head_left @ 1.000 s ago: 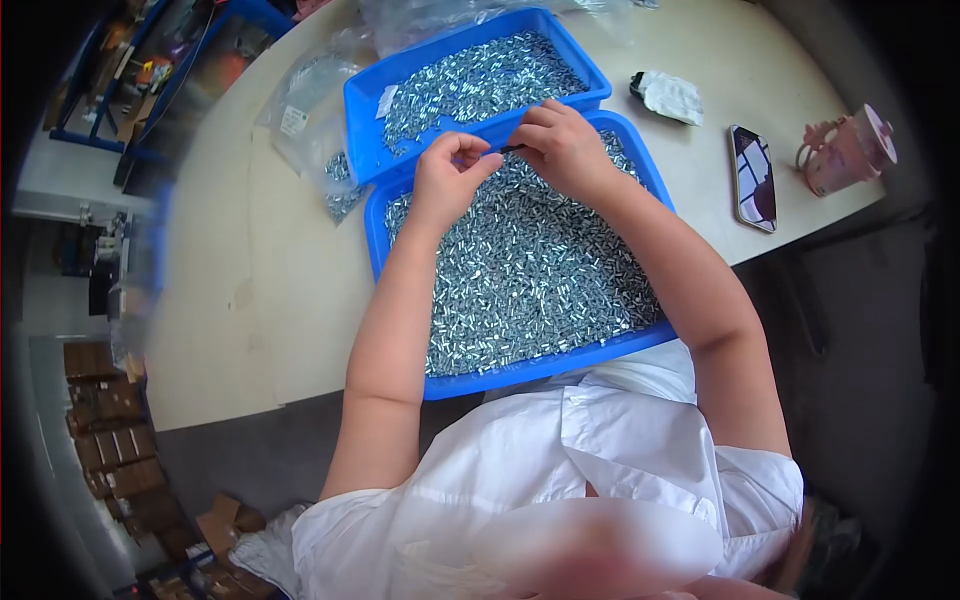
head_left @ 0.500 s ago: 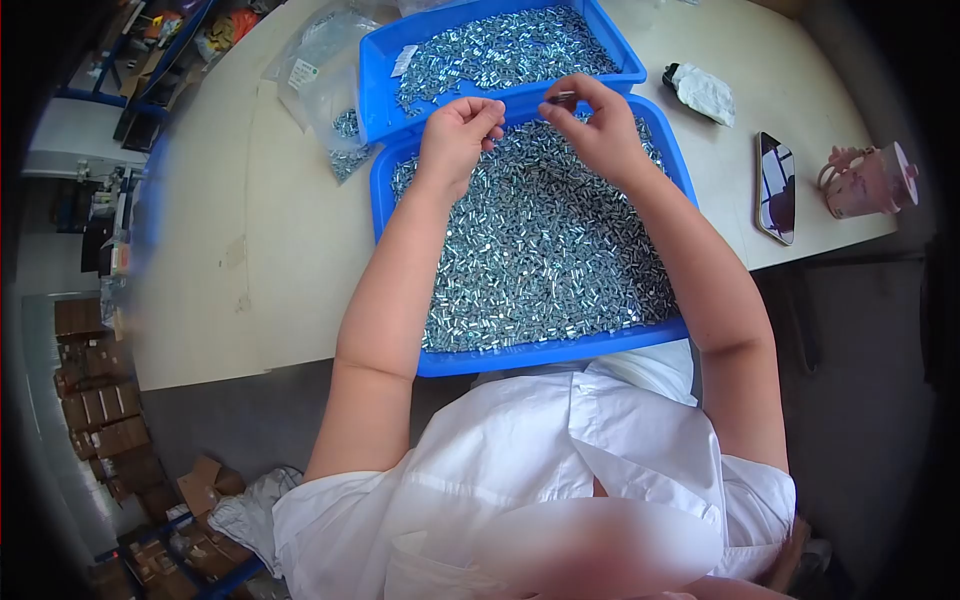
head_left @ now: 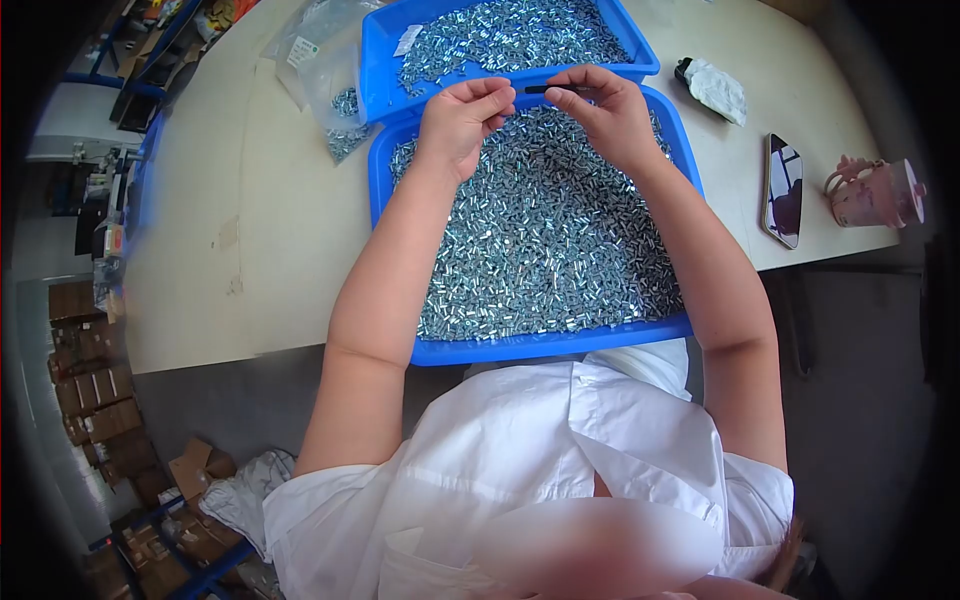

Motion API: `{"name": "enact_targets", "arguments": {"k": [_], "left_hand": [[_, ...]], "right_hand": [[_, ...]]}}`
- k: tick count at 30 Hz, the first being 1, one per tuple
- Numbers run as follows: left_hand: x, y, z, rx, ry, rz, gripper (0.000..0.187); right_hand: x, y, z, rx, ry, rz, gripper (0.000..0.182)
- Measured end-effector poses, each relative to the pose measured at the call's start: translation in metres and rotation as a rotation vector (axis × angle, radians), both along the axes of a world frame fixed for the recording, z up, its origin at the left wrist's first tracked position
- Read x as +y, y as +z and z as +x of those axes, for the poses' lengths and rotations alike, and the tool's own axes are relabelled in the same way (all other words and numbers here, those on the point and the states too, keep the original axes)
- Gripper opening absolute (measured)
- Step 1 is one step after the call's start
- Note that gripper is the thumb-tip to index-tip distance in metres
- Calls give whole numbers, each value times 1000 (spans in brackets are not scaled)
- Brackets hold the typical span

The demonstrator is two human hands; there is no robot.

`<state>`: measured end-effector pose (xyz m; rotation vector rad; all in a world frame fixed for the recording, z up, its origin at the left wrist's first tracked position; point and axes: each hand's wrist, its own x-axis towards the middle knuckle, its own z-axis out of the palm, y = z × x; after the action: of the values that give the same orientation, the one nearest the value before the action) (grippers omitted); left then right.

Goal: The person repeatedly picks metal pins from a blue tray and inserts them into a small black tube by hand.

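Note:
My left hand [head_left: 467, 122] is pinched closed above the far-left edge of the near blue bin [head_left: 550, 350]; what its fingertips hold is too small to make out. In my right hand [head_left: 606, 112] is a thin dark tool [head_left: 537, 89], its tip pointing left at the left fingertips. Below both hands, many small shiny metal pieces [head_left: 540, 240] fill the near bin. More such pieces lie in the far blue bin [head_left: 375, 70], just beyond the hands.
A clear plastic bag [head_left: 330, 85] with metal pieces lies left of the bins. To the right are a white crumpled packet [head_left: 716, 90], a phone [head_left: 783, 190] and a pink cup [head_left: 872, 194] on the pale table [head_left: 240, 250].
Both hands have shifted slightly away from the body and sit closer together. The dark tool now reaches across toward the left fingertips.

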<state>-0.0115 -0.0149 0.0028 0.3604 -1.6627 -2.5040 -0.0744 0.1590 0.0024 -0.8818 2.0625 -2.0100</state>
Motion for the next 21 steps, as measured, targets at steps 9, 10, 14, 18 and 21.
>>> {"name": "enact_targets", "arguments": {"k": [9, 10, 14, 18, 21], "left_hand": [[0, -4, -1, -60, -22, 198, 14], [0, -4, -1, -61, -15, 189, 14], [4, -2, -1, -61, 32, 183, 15], [4, -2, 0, -50, 21, 161, 16], [4, -2, -1, -55, 17, 150, 16]], "right_hand": [[-1, -2, 0, 159, -47, 46, 19], [-1, -2, 0, 158, -47, 47, 19], [0, 2, 1, 158, -57, 49, 18], [1, 4, 2, 178, -55, 52, 18], [2, 6, 3, 185, -57, 61, 18]]}}
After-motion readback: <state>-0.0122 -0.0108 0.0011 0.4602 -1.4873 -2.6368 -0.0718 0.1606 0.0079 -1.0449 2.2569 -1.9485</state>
